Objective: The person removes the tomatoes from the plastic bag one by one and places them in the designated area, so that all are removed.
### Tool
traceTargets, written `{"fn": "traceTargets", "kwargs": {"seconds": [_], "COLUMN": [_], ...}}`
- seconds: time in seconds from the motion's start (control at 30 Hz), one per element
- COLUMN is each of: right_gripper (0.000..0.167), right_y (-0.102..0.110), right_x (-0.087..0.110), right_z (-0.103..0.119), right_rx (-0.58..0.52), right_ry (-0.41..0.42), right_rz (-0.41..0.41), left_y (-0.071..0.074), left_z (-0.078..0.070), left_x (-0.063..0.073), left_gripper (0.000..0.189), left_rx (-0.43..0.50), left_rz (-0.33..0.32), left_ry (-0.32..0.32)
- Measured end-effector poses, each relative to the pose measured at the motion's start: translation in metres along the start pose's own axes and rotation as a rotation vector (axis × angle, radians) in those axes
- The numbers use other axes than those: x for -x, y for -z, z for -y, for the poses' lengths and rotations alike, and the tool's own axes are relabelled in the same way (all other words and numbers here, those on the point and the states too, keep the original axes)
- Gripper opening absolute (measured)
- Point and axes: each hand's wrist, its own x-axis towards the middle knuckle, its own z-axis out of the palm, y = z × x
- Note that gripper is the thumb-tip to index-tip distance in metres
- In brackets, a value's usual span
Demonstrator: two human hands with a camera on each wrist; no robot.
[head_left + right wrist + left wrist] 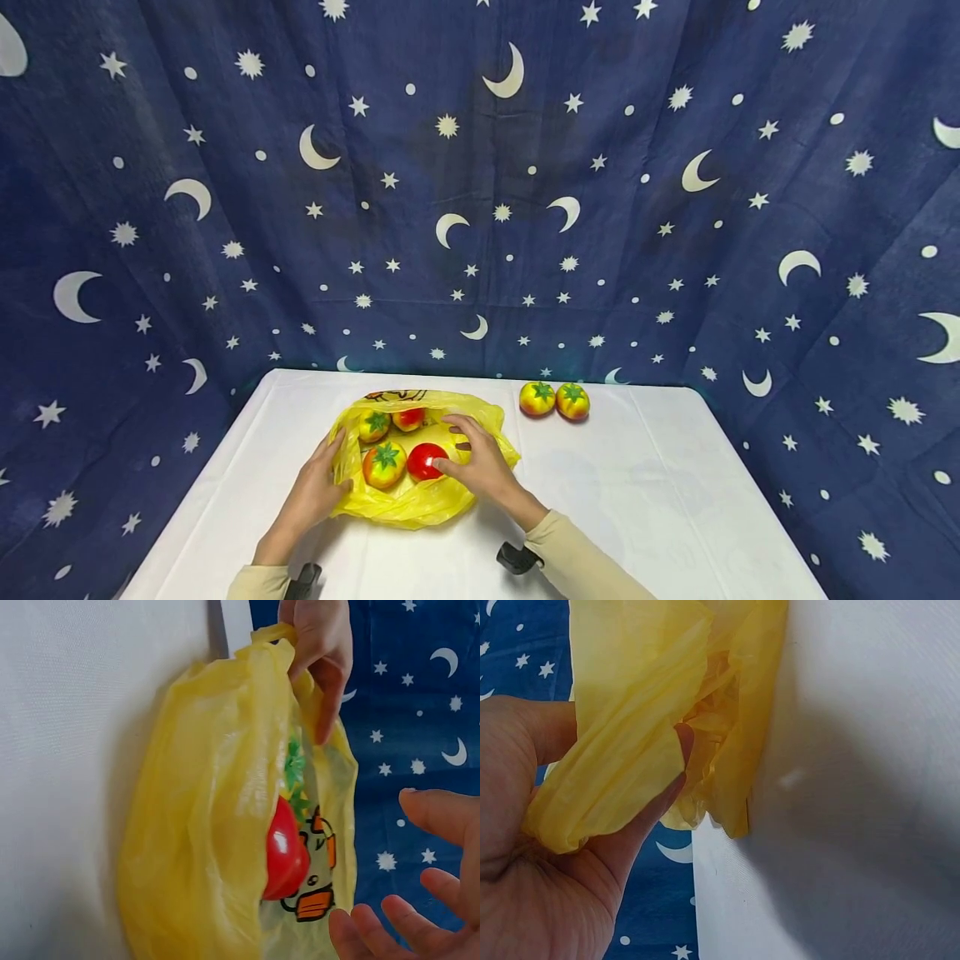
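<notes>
Bag (405, 510) lies gaping on the bench (645, 500) with four tomatoes (385, 467) inside. On my feed, the left hand (313, 490) grips the bag's left edge, while the right hand (486, 468) is spread wide at the right side, thumb beside a red tomato (422, 460). I see two yellow tomatoes (537, 402) side by side near the bench's far edge.

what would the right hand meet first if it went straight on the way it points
Probably the glossy red tomato inside the yellow plastic bag: the right hand has its thumb aimed there. Depth is unclear, so the two may be touching.
</notes>
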Motion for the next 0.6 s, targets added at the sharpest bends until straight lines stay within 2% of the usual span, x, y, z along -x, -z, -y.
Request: {"fn": "traceTargets", "kwargs": {"seconds": [0.3, 0.6], "right_gripper": [0.060, 0.067], "right_y": [-0.016, -0.026], "right_x": [-0.005, -0.005], "right_z": [-0.011, -0.018], "right_rx": [-0.078, -0.018], "right_ry": [-0.063, -0.132], "right_rz": [0.016, 0.063], "left_y": [0.001, 0.001], "left_z": [0.001, 0.002], "left_x": [0.000, -0.002], "left_gripper": [0.087, 0.087], "left_rx": [0.002, -0.009], "left_rz": [-0.001, 0.004], "left_ry": [-0.007, -0.003]}}
